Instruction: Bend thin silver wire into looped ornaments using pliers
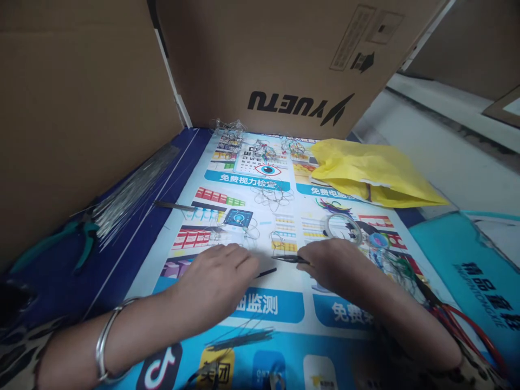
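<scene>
My right hand (pixel 325 261) is closed round a pair of fine-tipped dark tweezers (pixel 287 259), whose tips point left. My left hand (pixel 227 275), with a silver bangle on its wrist, is closed, and a thin dark rod (pixel 267 273) sticks out past its fingers toward the tweezers. A small loop of thin wire (pixel 278 242) rises just above the tweezer tips. Between the two hands the printed sheet (pixel 284 281) shows. Behind my left hand lie a dark blue square piece (pixel 238 218) and curled wire.
Teal-handled pliers (pixel 87 244) and a bundle of straight wires (pixel 130 197) lie left. Yellow bag (pixel 374 170), tape roll (pixel 344 227) and red-handled tool (pixel 467 325) are right. Cardboard (pixel 284 54) stands behind. Dark wires (pixel 244 339) lie in front.
</scene>
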The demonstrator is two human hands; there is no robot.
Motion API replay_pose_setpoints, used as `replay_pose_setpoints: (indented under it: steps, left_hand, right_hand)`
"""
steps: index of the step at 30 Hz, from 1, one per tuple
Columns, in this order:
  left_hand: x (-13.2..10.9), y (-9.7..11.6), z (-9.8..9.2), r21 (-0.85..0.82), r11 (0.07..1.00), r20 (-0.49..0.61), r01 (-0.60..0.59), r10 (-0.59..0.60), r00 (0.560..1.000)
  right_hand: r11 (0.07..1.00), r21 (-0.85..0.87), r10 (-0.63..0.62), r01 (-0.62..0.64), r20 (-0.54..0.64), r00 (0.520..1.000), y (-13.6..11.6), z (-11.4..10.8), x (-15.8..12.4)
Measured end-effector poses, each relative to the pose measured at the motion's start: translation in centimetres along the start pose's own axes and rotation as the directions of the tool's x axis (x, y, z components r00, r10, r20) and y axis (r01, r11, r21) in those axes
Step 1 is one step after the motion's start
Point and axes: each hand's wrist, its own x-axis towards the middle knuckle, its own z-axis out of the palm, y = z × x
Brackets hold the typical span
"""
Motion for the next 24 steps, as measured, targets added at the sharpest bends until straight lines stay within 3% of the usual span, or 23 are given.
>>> replay_pose_setpoints:
  steps: [3,8,16,24]
  left_hand:
    - [-0.3,1.1,-0.9,-0.073,0.994,0.145,-0.079,0.089,0.985]
    - [-0.6,2.8,-1.3,-0.09,0.995,0.421,-0.029,0.065,0.905]
    - [-0.8,3.0,-0.3,-0.091,0.994,0.493,-0.06,0.097,0.865]
    - [-0.4,2.9,-1.4,-0.146,0.989,0.545,-0.016,0.094,0.833]
  right_hand:
    - [0.998,-0.052,0.038,-0.036,0.028,0.999,0.5,-0.2,-0.1]
    - [0.996,-0.06,0.069,-0.067,0.039,0.997,0.4,-0.2,0.0]
    - [0.996,-0.046,0.073,-0.076,-0.05,0.996,0.7,-0.1,-0.4]
    - [0.999,0.042,-0.019,0.02,-0.024,1.0,1.1,-0.5,-0.8]
